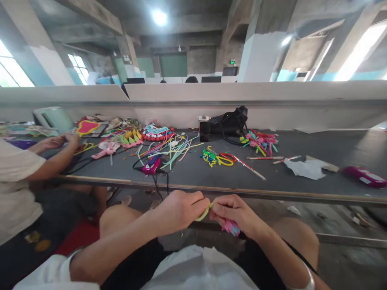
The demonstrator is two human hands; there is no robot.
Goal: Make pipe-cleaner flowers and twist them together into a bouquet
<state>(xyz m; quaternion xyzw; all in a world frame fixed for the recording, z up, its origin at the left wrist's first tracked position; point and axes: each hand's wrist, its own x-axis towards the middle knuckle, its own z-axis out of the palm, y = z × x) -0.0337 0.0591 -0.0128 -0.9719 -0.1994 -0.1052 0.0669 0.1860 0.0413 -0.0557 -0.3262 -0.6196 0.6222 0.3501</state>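
Observation:
Over my lap, in front of the table edge, my left hand (pixel 180 211) is closed on a yellow-green pipe cleaner (pixel 203 215), a curved length of which shows below its fingers. My right hand (pixel 234 211) pinches the same strand close beside it, so the fingertips of both hands almost meet. Beneath the right palm pokes out a pink and blue fuzzy flower (pixel 231 227), partly hidden by the fingers. On the table straight ahead lie small green, blue and yellow cut pieces (pixel 211 158) and yellow loops with a red handle-like loop (pixel 227 159).
Loose pastel pipe cleaners (pixel 178 149) and a purple glue gun (pixel 152 165) lie left of centre. Finished fuzzy flowers (pixel 261 141), a black bag (pixel 231 123), white paper (pixel 305 168) and a magenta object (pixel 364 177) are to the right. A co-worker's hands (pixel 60 141) hold a red-yellow shape (pixel 87 127).

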